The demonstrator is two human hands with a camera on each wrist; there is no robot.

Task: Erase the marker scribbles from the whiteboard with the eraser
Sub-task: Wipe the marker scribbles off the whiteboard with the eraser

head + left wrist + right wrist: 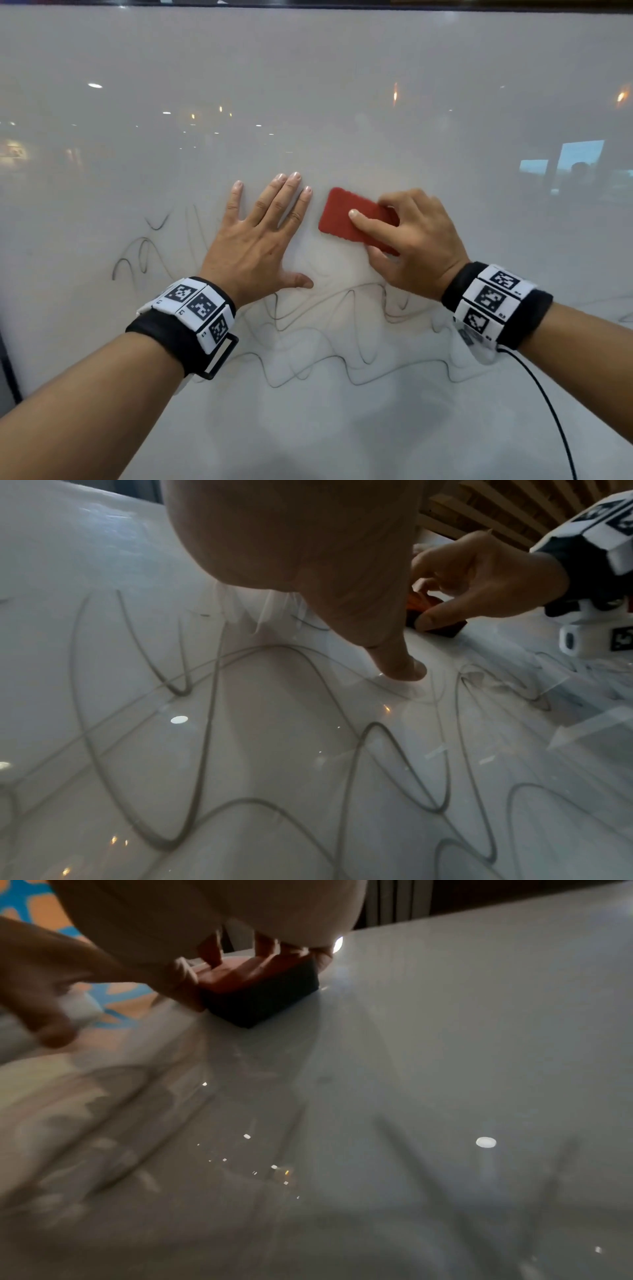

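Red eraser (349,219) is lying flat against the whiteboard (342,85), near the middle of the head view, its long side tilting from 10 o'clock down toward 4 o'clock. Right hand (414,243) is gripping it from the 4 o'clock end, fingers curling over its edges and the forefinger (368,222) pressing along its red back; the right wrist view is showing the thumb and fingers clamping the dark block (263,999) against the board. Just beside the eraser at 9 o'clock, without touching it, the left hand (260,246) is resting flat on the board, fingers straight and spread apart, thumb pointing toward 3 o'clock. Marker scribbles (308,363), thin dark looping lines, are running across the board at 6 o'clock of both hands, with more strokes at 9 o'clock of the left hand; the left wrist view is showing these loops (205,750) close up. Both wrists are wearing black bands with black-and-white coded tags (198,305).
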